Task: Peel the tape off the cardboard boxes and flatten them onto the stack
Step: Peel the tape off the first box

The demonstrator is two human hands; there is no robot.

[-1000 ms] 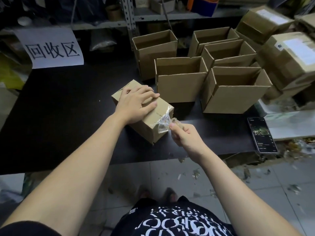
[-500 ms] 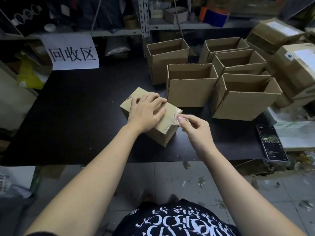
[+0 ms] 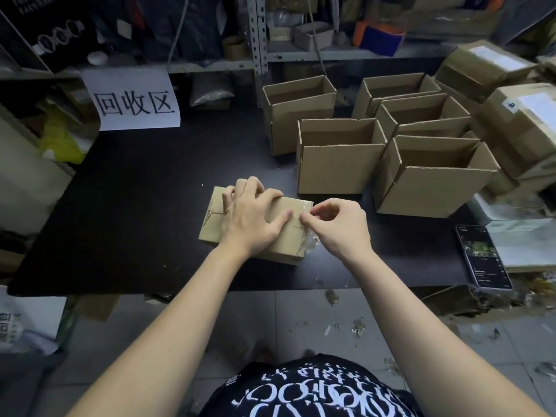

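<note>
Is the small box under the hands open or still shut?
Shut. The small box has its top flaps flat and closed; the left hand presses on them, and clear tape clings at its right end.

Sealed box [image 3: 288,236] on table [image 3: 135,206]; open boxes [image 3: 340,164] behind; phone [image 3: 481,257] right

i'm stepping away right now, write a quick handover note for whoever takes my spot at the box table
Left hand: pressed flat on the closed box, holding it down.
Right hand: fingertips in a pinching grip on the clear tape at the box's right end.
The box sits near the front edge of the black table.
Done: five open boxes stand at the back right.
Left: finish peeling this box; more taped boxes are piled at far right. No flattened stack is in view.
</note>
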